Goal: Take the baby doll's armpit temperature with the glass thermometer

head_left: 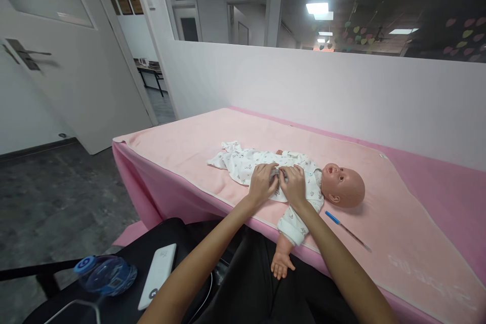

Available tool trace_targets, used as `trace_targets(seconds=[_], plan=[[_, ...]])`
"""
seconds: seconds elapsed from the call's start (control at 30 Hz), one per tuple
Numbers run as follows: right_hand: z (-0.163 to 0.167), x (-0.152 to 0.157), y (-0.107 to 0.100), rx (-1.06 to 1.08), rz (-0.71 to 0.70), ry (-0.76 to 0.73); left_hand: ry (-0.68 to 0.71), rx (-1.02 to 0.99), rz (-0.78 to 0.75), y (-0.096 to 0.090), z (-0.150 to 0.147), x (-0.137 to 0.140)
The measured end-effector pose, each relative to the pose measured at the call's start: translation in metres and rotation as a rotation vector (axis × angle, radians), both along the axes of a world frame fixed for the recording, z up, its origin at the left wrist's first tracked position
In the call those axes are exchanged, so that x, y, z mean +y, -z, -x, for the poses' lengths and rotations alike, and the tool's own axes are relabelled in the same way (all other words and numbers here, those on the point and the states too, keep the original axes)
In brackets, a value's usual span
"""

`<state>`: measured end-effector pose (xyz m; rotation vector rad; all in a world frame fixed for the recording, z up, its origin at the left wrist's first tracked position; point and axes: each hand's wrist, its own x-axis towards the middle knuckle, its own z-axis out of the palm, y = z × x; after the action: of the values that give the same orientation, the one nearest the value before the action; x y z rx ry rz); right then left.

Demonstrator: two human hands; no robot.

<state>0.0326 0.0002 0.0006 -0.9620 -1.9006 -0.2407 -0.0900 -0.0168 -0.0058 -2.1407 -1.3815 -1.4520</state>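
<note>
Meeting at the front of the printed garment in the head view, the left hand and right hand curl their fingers narrowly around pinched fabric. The garment dresses a doll lying on the peach mat. Its cloth should handle as light, soft and limp, best taken by the front edges.

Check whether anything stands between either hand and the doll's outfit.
Nothing visible does: the left hand and right hand both touch the outfit at its front. The pen lies off to the right.
</note>
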Motion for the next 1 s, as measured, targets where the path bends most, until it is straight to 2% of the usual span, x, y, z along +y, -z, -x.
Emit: trace_targets(seconds=[0.2, 0.37, 0.6, 1.0], plan=[[-0.0008, -0.0016, -0.0008, -0.052, 0.008, 0.0, 0.031, -0.035, -0.036, 0.0027, -0.0003, 0.0008], [-0.001, -0.0003, 0.0002, -0.064, 0.002, 0.02, 0.064, -0.161, -0.035, 0.0039, 0.0027, 0.0019], [-0.0003, 0.0006, 0.0001, -0.094, -0.006, 0.044, 0.119, -0.34, 0.129, 0.0035, 0.0048, 0.0037], [-0.0005, -0.0035, -0.0019, -0.078, 0.005, 0.027, 0.098, -0.305, 0.114, -0.0019, 0.0053, -0.0014]])
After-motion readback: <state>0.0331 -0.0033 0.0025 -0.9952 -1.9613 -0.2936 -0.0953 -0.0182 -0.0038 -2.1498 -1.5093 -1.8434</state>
